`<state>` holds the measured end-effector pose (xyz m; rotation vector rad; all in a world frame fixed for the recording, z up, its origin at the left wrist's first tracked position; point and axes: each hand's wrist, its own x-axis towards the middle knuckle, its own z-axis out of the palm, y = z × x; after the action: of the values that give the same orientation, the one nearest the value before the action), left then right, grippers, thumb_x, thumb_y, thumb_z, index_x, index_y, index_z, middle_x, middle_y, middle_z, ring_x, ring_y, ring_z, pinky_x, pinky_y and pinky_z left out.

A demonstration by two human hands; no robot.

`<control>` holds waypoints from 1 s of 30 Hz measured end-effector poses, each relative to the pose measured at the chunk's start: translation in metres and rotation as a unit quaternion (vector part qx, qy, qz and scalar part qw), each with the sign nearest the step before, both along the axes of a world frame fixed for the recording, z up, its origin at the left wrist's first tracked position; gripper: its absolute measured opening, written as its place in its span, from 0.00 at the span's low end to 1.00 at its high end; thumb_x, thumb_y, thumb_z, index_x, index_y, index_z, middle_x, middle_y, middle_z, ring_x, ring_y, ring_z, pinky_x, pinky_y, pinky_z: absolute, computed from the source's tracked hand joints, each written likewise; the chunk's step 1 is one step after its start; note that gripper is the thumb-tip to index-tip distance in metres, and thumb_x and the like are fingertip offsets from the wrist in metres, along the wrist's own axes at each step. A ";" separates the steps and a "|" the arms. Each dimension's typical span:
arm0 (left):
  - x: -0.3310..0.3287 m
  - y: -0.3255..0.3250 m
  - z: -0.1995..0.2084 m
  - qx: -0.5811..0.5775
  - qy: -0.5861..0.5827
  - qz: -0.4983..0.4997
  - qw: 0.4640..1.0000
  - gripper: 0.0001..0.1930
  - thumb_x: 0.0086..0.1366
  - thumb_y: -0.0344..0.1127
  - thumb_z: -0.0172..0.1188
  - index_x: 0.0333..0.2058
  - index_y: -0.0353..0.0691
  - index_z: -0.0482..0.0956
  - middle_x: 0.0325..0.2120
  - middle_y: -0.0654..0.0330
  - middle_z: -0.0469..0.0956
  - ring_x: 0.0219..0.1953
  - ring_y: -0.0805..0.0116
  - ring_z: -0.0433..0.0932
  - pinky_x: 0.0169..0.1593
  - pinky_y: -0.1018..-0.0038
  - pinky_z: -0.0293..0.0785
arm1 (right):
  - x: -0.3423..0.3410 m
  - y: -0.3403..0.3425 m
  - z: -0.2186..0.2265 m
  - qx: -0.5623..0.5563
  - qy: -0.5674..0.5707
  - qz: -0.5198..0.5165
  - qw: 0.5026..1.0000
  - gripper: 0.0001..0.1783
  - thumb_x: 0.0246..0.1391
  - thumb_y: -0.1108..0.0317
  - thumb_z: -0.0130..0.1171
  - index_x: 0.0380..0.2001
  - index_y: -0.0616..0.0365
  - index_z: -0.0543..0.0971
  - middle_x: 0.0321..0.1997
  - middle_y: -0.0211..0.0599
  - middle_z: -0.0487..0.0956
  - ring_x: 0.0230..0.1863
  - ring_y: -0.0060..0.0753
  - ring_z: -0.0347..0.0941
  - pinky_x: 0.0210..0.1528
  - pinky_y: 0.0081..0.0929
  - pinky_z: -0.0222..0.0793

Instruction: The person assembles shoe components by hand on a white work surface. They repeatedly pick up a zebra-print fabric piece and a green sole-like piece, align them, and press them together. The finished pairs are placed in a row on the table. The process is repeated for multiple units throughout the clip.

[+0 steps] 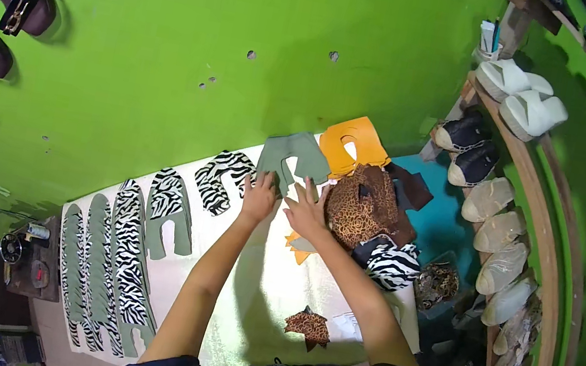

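A green U-shaped cut piece (276, 153), seemingly a stack, lies at the far edge of the white table (272, 281). My left hand (260, 197) rests at the lower end of its left leg, fingers stretched out. On the other leg's end lies my right hand (309, 209), its fingers spread. Left of them is a zebra-striped U-shaped piece (210, 186). Orange pieces (360, 134) of similar shape sit behind to the right. Close beside my right forearm is a heap of leopard-print pieces (360, 209). What lies beneath my palms is hidden.
Overlapping rows of zebra and green pieces (128, 264) cover the table's left. A zebra-striped bundle (394, 265) and a small leopard-print scrap (308, 327) lie at right. Shoe lasts (500, 229) and white sandals (533, 112) line the right-hand rack. Dark sandals (30, 3) hang on the green wall.
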<state>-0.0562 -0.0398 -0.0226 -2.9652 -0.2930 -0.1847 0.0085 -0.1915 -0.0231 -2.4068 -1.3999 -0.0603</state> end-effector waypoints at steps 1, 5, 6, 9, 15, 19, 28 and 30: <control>-0.001 0.002 -0.002 -0.005 -0.004 -0.010 1.000 0.15 0.57 0.37 0.50 0.41 0.38 0.75 0.56 0.58 0.61 0.59 0.61 0.56 0.57 0.45 0.48 | 0.000 0.002 -0.005 0.020 -0.007 0.003 1.000 0.17 0.48 0.56 0.55 0.41 0.49 0.77 0.60 0.45 0.61 0.68 0.51 0.38 0.57 0.75 0.24; -0.006 0.016 -0.007 0.058 -0.008 -0.031 0.998 0.15 0.55 0.36 0.50 0.40 0.37 0.75 0.56 0.57 0.61 0.59 0.60 0.57 0.57 0.45 0.47 | -0.006 0.009 0.000 0.012 0.000 -0.001 1.000 0.17 0.49 0.56 0.55 0.42 0.49 0.76 0.60 0.45 0.60 0.68 0.53 0.37 0.57 0.75 0.24; -0.005 0.016 -0.006 0.036 -0.013 -0.030 0.999 0.16 0.55 0.37 0.50 0.40 0.36 0.75 0.56 0.56 0.61 0.59 0.59 0.57 0.57 0.44 0.47 | -0.006 0.008 -0.001 0.015 0.005 -0.004 1.000 0.17 0.49 0.57 0.55 0.42 0.50 0.76 0.60 0.45 0.60 0.68 0.53 0.37 0.57 0.75 0.24; -0.001 0.006 0.003 -0.057 -0.026 -0.019 0.998 0.18 0.53 0.42 0.52 0.39 0.36 0.75 0.55 0.56 0.61 0.59 0.58 0.57 0.57 0.43 0.46 | -0.004 0.005 -0.006 0.012 0.008 -0.016 1.000 0.17 0.48 0.58 0.55 0.41 0.50 0.76 0.60 0.45 0.60 0.68 0.54 0.37 0.57 0.75 0.24; 0.003 -0.002 0.006 -0.052 -0.020 0.000 0.998 0.19 0.53 0.42 0.54 0.39 0.36 0.76 0.55 0.56 0.62 0.58 0.58 0.57 0.57 0.43 0.46 | -0.009 0.009 -0.012 0.037 -0.023 -0.020 0.999 0.16 0.47 0.58 0.55 0.38 0.52 0.77 0.59 0.47 0.62 0.68 0.54 0.33 0.56 0.77 0.21; 0.001 0.005 0.006 0.000 -0.014 -0.003 1.000 0.18 0.51 0.39 0.55 0.40 0.37 0.76 0.53 0.57 0.64 0.58 0.59 0.58 0.58 0.44 0.46 | -0.008 0.011 -0.013 0.032 -0.016 -0.016 0.999 0.16 0.47 0.58 0.56 0.39 0.52 0.77 0.60 0.48 0.61 0.68 0.55 0.33 0.57 0.77 0.21; -0.014 -0.002 0.037 -0.030 -0.188 -0.004 0.982 0.19 0.46 0.36 0.59 0.40 0.40 0.72 0.46 0.59 0.70 0.50 0.62 0.66 0.53 0.51 0.49 | -0.014 0.012 -0.001 0.056 0.059 -0.057 0.995 0.18 0.46 0.58 0.56 0.40 0.52 0.77 0.62 0.49 0.57 0.68 0.55 0.31 0.57 0.75 0.17; -0.020 -0.009 0.040 -0.014 -0.239 -0.005 0.971 0.17 0.45 0.35 0.60 0.37 0.43 0.72 0.43 0.61 0.72 0.48 0.64 0.68 0.51 0.55 0.50 | -0.014 0.014 -0.002 0.091 0.044 -0.058 0.993 0.18 0.46 0.59 0.55 0.41 0.51 0.77 0.64 0.49 0.53 0.69 0.54 0.29 0.57 0.74 0.17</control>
<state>-0.0760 -0.0492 0.0171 -2.9089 -0.3361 -0.9061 -0.0059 -0.1779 -0.0255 -2.3069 -1.1622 -0.1045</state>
